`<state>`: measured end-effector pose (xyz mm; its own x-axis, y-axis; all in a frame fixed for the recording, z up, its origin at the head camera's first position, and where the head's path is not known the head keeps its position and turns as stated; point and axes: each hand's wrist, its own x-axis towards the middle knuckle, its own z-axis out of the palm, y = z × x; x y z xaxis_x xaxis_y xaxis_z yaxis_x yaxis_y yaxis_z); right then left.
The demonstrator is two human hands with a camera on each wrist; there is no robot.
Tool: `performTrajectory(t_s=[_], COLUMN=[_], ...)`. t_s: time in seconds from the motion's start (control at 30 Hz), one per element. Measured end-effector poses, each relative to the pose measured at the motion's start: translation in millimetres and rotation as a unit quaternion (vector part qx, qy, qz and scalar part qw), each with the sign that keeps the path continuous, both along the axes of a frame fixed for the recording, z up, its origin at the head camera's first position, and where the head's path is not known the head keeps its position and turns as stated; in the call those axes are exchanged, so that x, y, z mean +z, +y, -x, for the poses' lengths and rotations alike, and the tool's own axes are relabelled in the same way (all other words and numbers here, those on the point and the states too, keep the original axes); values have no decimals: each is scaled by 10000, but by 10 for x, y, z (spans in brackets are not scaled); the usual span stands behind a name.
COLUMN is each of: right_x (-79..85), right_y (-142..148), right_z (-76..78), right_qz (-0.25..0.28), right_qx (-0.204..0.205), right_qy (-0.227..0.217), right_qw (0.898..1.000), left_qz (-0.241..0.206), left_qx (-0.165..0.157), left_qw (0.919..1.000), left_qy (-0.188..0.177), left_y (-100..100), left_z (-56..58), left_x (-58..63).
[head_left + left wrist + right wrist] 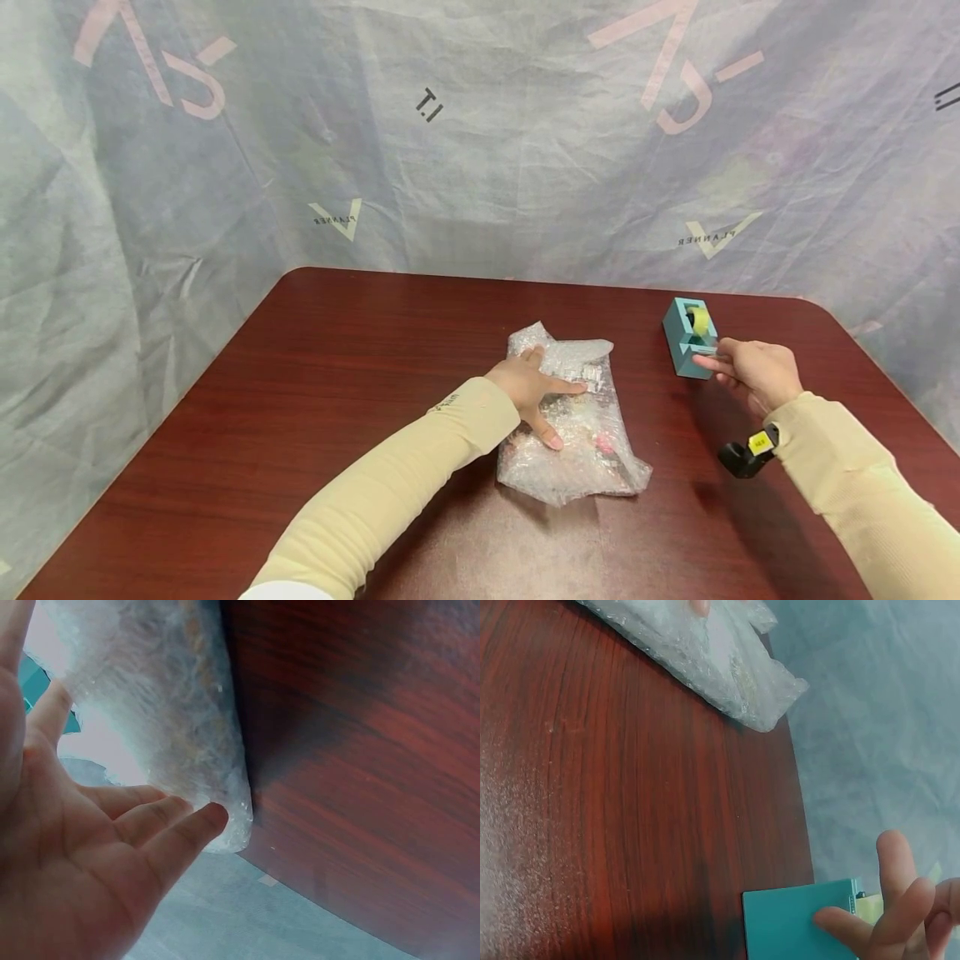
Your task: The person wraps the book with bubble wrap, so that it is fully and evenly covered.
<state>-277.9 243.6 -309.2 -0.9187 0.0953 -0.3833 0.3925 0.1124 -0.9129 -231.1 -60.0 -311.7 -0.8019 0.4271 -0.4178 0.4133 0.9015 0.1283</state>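
Note:
A flat parcel of bubble wrap point(577, 467) lies on the table, with pinkish and pale contents showing through. My left hand point(532, 387) rests on its upper left part, fingers spread; in the left wrist view, fingertips point(214, 817) lie along the wrap's edge. To the right stands a teal tape dispenser point(686, 354) with a yellowish tape roll point(699, 322). My right hand point(761, 371) is at the dispenser's front end, thumb and forefinger pinching the tape. One of its fingers point(840, 926) lies against the dispenser's side in the right wrist view.
The dark red-brown wooden table point(337, 375) has rounded far corners. A grey printed cloth point(480, 167) hangs behind and beside it. A black strap device with a yellow label point(760, 442) is on the right wrist, over the sleeve.

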Motion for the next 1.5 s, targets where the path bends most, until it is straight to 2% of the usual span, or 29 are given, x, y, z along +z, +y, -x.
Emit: performTrajectory(t_s=[0.13,0.27,0.37,0.47,0.87,1.2,1.5], right_x=[-37,-69,-91,-112,-209,-265,-305], right_y=[31,101,153,183,143,208,61], right_z=[3,-14,-54,-105,-199,-165,-60], right_qz=[-325,164,508,497,412,55,344], right_qx=[369,774,921,1021,1159,1313,1132], right_qy=[158,213,66,-105,-710,-1016,-1170], right_qw=[9987,9966,9944,9935,9899,9861,9861], left_qz=[16,45,12,3,-44,-66,3], left_qx=[1,32,56,55,22,41,72], left_qw=[10000,10000,9999,9999,10000,10000,10000], left_qy=[-11,-54,-94,-101,-59,-63,-43], left_y=[6,13,15,15,13,27,0], left_z=[15,35,36,27,-1,3,13], left_x=[-20,-46,-50,-34,24,17,-10])
